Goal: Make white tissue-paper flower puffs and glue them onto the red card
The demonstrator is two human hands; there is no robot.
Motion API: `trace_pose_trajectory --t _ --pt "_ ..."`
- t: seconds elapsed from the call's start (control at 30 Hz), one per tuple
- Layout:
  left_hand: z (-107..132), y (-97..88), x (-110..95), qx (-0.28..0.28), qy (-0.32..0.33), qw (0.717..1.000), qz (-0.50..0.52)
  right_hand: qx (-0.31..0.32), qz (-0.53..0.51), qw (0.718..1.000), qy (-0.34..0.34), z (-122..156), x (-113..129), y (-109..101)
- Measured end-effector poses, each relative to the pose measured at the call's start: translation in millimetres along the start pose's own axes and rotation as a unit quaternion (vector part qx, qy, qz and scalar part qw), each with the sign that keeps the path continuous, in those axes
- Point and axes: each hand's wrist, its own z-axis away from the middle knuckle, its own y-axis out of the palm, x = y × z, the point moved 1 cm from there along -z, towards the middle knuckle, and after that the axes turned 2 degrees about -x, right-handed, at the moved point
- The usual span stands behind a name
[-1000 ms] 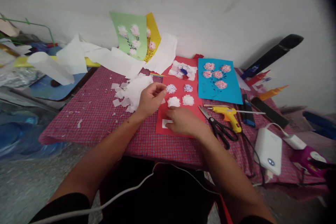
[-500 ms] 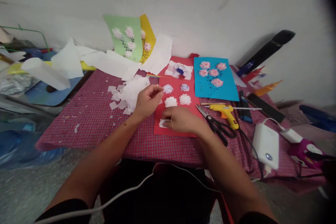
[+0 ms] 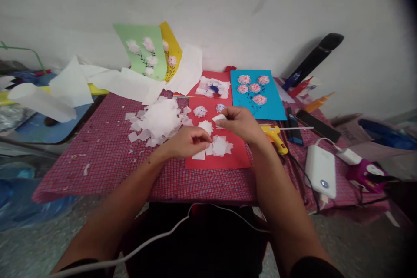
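The right hand, raised off the red card sheet since the earlier frame, now pinches a small white tissue square between thumb and fingers over the card, the square projecting leftward. The curled left hand lies nearby, lower; its grip cannot be told.

This is a paper-craft work area: a table covered with a red checked cloth serves as the bench. On the table lie tissue-paper squares, a yellow hot glue gun, a white power bank and a blue card with paper flowers. Behind the table — a bare white wall, with a green flower card leaning against it. Below the table — a grey speckled floor.
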Motion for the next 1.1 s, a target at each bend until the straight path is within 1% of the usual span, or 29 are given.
trace_pose_trajectory --t 0.03,0.1,0.13,0.23,0.33,0.37,0.43,0.57,0.63,0.7,0.77,0.97,1.07,1.1 --pt "2 3.9 -4 0.036 0.036 0.998 -0.037 -0.026 -0.015 1.0 0.0 -1 -1 -1" --pt "5 13.5 -9 0.069 0.098 0.987 -0.103 -0.062 -0.033 0.998 0.003 -4 -4 -2" --pt "7 19.3 -11 0.085 0.112 0.98 -0.138 -0.074 -0.037 0.997 0.003 -5 -5 -3" --pt "12 37.8 -11 0.14 0.12 0.96 -0.212 -0.106 -0.046 0.993 -0.004 -7 -7 -2" --pt "15 53.1 -11 0.165 0.093 0.947 -0.261 -0.117 -0.053 0.992 -0.015 -8 -7 0" --pt "15 56.2 -11 0.165 0.089 0.944 -0.27 -0.117 -0.051 0.992 -0.017 -8 -7 1" --pt "14 58.3 -12 0.152 0.1 0.944 -0.276 -0.114 -0.046 0.992 -0.017 -8 -7 2" --pt "10 50.9 -11 0.143 0.148 0.953 -0.221 -0.102 -0.049 0.994 -0.011 -8 -6 5" --pt "9 46.2 -9 0.12 0.158 0.959 -0.204 -0.093 -0.052 0.994 -0.006 -7 -5 5" --pt "8 44.1 -7 0.094 0.151 0.961 -0.212 -0.09 -0.054 0.994 -0.004 -7 -4 6" --pt "8 44.6 -6 0.082 0.137 0.959 -0.234 -0.092 -0.054 0.994 -0.005 -7 -3 7" --pt "1 51.2 -10 0.09 0.091 0.943 -0.307 -0.089 -0.056 0.994 -0.01 -8 -6 7" --pt "-9 54.3 -13 0.084 0.088 0.938 -0.324 -0.092 -0.061 0.994 -0.016 -8 -7 8" --pt "-12 55.1 -14 0.09 0.092 0.937 -0.326 -0.093 -0.063 0.994 -0.017 -8 -7 7"
